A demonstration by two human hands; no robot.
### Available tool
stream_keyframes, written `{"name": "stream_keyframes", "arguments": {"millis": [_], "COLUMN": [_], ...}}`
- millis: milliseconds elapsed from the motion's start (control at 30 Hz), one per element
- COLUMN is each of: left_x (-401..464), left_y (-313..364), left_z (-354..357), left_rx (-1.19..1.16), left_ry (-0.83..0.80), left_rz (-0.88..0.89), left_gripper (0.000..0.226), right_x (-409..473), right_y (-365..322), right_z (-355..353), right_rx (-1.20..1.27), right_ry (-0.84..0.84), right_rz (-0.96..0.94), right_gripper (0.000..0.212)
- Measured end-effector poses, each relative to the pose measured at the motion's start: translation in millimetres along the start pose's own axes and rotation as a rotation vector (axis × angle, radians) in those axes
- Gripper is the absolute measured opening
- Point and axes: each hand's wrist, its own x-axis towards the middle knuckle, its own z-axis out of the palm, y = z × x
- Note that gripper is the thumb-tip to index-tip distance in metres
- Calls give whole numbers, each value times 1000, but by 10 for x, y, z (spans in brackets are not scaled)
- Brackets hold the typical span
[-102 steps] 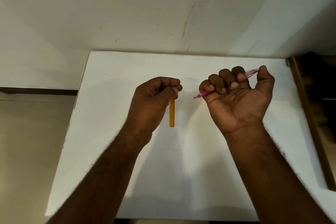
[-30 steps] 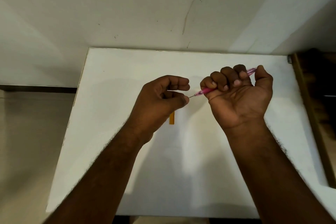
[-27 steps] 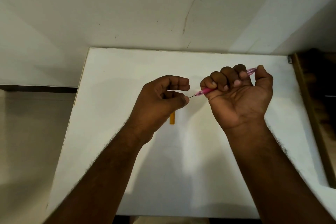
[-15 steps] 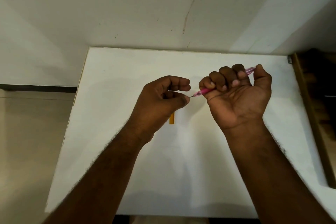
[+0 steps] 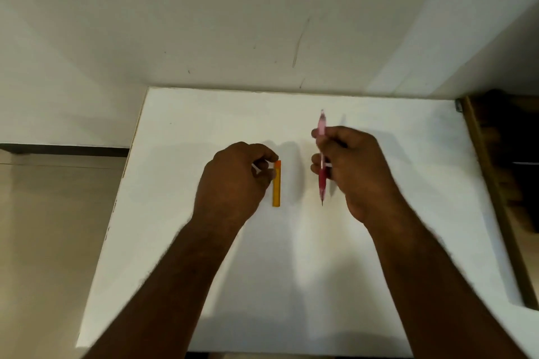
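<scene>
Orange case (image 5: pixel 276 186) on table (image 5: pixel 204 125); right hand (image 5: pixel 358 172) holds pencil (image 5: pixel 322 183).

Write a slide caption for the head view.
Right hand grips a pink mechanical pencil while left hand curls beside an orange lead case on the white table.
</scene>
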Motion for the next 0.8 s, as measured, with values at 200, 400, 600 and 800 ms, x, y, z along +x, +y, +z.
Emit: {"name": "stream_keyframes", "arguments": {"millis": [200,400,600,800], "left_x": [15,17,15,-136], "left_y": [-61,-76,-56,113], "left_z": [57,68,29,-205], "left_rx": [118,125,103,53], "left_ry": [-58,-43,-8,146], "left_rz": [-12,-14,18,100], "left_gripper": [26,27,28,34], "right_x": [-12,-25,-28,-265], "right_y": [154,181,191,8], "right_z": [67,96,67,-101], "right_rx": [-603,-768,-804,-702], "right_ry": [80,135,135,142], "right_rz": [-141,-161,-150,-199], "right_gripper": [8,20,30,42]}}
